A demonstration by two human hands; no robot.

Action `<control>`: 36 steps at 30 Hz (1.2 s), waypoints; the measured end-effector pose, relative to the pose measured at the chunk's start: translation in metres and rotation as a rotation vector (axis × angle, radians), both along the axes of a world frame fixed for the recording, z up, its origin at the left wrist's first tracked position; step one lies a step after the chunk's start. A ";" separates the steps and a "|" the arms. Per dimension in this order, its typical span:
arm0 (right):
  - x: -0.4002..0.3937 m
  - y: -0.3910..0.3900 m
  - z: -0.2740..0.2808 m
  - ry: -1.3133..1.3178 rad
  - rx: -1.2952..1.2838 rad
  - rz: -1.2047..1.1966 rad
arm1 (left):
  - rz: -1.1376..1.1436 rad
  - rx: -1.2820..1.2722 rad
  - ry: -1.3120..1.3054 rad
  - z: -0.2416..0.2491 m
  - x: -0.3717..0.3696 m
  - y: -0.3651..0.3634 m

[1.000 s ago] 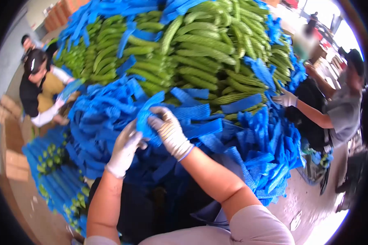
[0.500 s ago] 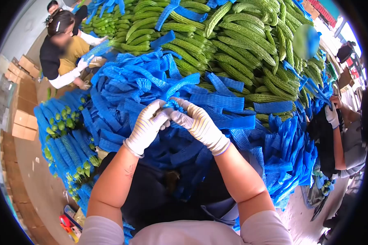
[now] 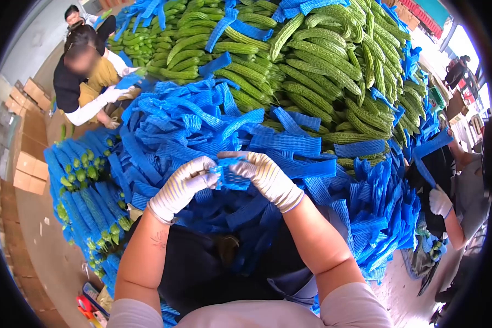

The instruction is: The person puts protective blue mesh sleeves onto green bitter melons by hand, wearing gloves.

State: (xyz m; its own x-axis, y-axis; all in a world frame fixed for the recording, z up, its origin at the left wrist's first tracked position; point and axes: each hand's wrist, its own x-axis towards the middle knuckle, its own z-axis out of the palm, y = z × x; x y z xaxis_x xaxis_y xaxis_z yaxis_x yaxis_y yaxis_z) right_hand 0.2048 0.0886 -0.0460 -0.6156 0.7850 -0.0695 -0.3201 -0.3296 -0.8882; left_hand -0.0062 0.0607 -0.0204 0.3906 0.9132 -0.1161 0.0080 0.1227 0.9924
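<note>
My left hand, in a striped white glove, pinches one side of a blue foam net sleeve. The other side is gripped by my right hand, gloved alike, so the sleeve is stretched wide between them. Both hands hover over a heap of loose blue net sleeves in front of my lap. Past the heap lies a large pile of long green bitter gourds.
Gourds in blue sleeves are stacked at the left. A co-worker bends at the upper left; another person's gloved hand holds a blue sleeve at the right. Cardboard boxes stand by the left wall.
The bunched-up sleeve in my fingers has been spread open. My hands have moved apart and slightly down. At the right, the other person's hands have separated along a sleeve.
</note>
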 end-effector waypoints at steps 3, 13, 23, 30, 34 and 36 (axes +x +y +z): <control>0.000 0.002 -0.002 0.012 0.020 -0.102 | -0.009 -0.066 -0.261 0.001 -0.009 0.000; -0.043 -0.014 -0.046 -0.322 0.509 -0.378 | 0.018 0.919 0.344 0.016 0.039 -0.031; -0.041 -0.016 -0.014 -0.539 0.599 -0.530 | 0.347 0.504 0.771 -0.041 0.013 0.005; -0.048 -0.018 -0.026 -0.460 0.490 -0.465 | 0.418 0.060 -0.523 -0.020 0.015 0.016; -0.033 -0.005 -0.006 -0.047 0.062 -0.545 | 0.447 0.411 -0.005 -0.019 0.029 0.004; -0.030 -0.004 -0.006 -0.036 0.030 -0.548 | 0.297 0.906 0.494 -0.008 0.027 0.004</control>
State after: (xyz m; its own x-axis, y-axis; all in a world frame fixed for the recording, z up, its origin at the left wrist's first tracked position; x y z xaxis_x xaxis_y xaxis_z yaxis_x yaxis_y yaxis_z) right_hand 0.1743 0.0841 -0.0519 -0.1142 0.9919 -0.0553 -0.4069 -0.0975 -0.9082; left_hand 0.0208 0.0650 -0.0283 0.2337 0.7891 0.5681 0.5241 -0.5944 0.6099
